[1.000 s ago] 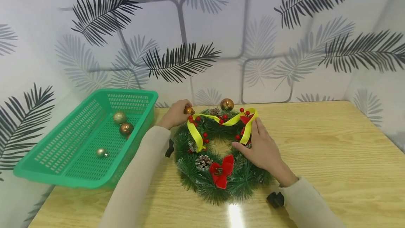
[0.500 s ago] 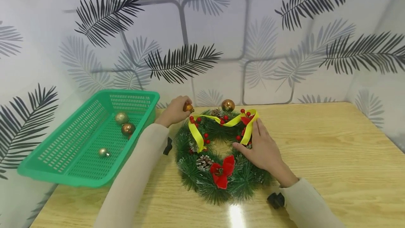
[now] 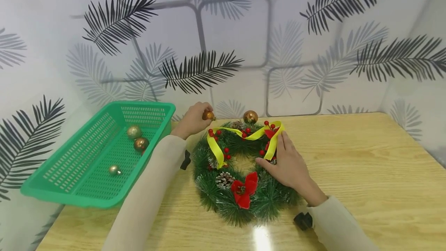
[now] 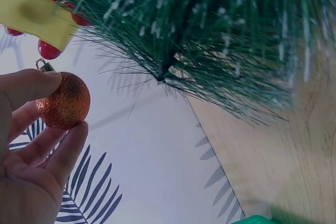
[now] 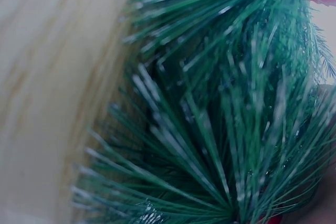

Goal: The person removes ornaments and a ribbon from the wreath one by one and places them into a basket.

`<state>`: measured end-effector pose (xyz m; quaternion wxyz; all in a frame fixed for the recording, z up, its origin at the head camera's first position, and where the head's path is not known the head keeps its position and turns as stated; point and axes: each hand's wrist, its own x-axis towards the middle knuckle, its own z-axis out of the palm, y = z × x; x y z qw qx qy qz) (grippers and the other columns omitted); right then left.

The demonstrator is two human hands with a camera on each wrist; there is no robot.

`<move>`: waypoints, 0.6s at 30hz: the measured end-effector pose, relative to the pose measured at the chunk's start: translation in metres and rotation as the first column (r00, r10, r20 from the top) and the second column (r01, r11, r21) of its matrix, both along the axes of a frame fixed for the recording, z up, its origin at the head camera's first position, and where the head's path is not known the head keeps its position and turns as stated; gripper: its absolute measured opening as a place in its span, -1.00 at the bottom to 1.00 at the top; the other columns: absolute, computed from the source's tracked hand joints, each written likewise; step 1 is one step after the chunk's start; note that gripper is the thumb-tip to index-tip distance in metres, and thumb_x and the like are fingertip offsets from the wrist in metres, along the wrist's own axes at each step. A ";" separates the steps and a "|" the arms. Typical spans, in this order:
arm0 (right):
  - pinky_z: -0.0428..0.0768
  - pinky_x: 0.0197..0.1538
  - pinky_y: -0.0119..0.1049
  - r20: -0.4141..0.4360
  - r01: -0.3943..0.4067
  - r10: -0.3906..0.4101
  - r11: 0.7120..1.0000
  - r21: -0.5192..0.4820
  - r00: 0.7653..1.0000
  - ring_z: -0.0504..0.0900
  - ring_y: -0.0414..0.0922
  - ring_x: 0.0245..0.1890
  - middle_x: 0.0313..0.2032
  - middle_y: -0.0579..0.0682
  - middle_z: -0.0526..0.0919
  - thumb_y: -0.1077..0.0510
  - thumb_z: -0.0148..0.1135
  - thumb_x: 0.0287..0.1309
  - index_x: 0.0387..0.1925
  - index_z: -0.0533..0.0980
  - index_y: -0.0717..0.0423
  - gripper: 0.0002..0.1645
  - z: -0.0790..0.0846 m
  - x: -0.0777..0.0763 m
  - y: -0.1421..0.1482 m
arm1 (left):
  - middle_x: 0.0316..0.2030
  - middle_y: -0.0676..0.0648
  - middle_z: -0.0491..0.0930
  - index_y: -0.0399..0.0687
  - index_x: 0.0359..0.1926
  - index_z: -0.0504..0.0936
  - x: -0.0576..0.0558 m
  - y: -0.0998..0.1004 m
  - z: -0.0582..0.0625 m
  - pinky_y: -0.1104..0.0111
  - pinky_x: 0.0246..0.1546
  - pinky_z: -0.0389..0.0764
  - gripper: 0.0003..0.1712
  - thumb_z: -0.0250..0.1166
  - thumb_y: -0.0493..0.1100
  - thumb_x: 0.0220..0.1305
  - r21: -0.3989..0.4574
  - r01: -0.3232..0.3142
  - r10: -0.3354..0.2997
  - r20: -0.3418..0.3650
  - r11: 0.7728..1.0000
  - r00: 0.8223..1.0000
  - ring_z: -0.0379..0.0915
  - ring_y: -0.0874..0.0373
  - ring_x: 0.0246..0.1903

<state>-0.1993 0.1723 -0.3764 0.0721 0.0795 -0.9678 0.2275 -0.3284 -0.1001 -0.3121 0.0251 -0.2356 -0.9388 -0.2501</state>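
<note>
My left hand pinches a small copper glitter bauble between thumb and fingertips, at the far left side of a green wreath. Its metal cap and loop point toward the wreath's red berries. On the wreath's right side rests my right hand, thumb spread toward the centre hole and fingertips at a yellow ribbon. That ribbon winds along the back half among berries. A shiny copper bauble sits at the wreath's back edge. Pine needles mostly hide the right hand in the right wrist view.
To the left stands a green plastic basket holding a gold glitter bauble, a brown bauble and a small gold one. The wooden table meets a leaf-patterned wall behind the wreath.
My left hand has risen a little and drawn slightly back from the wreath's berries, carrying the glitter bauble. The right hand stays in place on the wreath.
</note>
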 end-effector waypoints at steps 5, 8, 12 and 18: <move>0.20 0.34 0.21 -0.006 -0.001 0.001 1.000 0.002 1.000 -0.03 0.32 0.42 0.44 0.39 -0.16 -0.33 0.13 0.17 0.41 -0.15 0.47 0.22 -0.001 0.000 -0.001 | -0.06 -0.29 0.45 -0.27 0.08 0.48 0.002 0.001 0.002 0.13 -0.10 0.58 -0.64 0.19 -0.30 0.26 0.018 -0.024 0.024 -0.024 1.000 0.999 0.45 -0.11 -0.13; 0.19 0.34 0.20 -0.006 -0.002 0.002 1.000 0.001 1.000 -0.03 0.32 0.42 0.44 0.39 -0.16 -0.33 0.13 0.16 0.41 -0.15 0.48 0.22 -0.001 0.000 -0.001 | -0.06 -0.30 0.46 -0.28 0.08 0.48 0.002 0.001 0.002 0.12 -0.13 0.58 -0.64 0.18 -0.30 0.26 0.015 -0.049 0.050 -0.056 0.999 0.997 0.45 -0.12 -0.16; 0.18 0.34 0.20 0.000 0.000 0.000 1.000 0.002 1.000 -0.04 0.31 0.42 0.45 0.38 -0.17 -0.34 0.12 0.16 0.41 -0.16 0.47 0.23 -0.001 -0.001 0.000 | -0.09 -0.31 0.48 -0.29 0.07 0.49 0.002 -0.001 0.002 0.11 -0.16 0.57 -0.63 0.19 -0.31 0.24 -0.006 -0.063 0.062 -0.076 0.998 0.995 0.45 -0.12 -0.19; 0.18 0.34 0.21 0.008 0.004 -0.004 1.000 0.001 1.000 -0.04 0.31 0.42 0.45 0.38 -0.17 -0.33 0.13 0.16 0.42 -0.16 0.46 0.23 0.000 0.000 -0.001 | -0.09 -0.29 0.48 -0.28 0.08 0.50 0.001 -0.001 0.000 0.13 -0.16 0.57 -0.63 0.19 -0.30 0.24 -0.021 -0.035 0.034 -0.042 0.999 0.999 0.44 -0.09 -0.19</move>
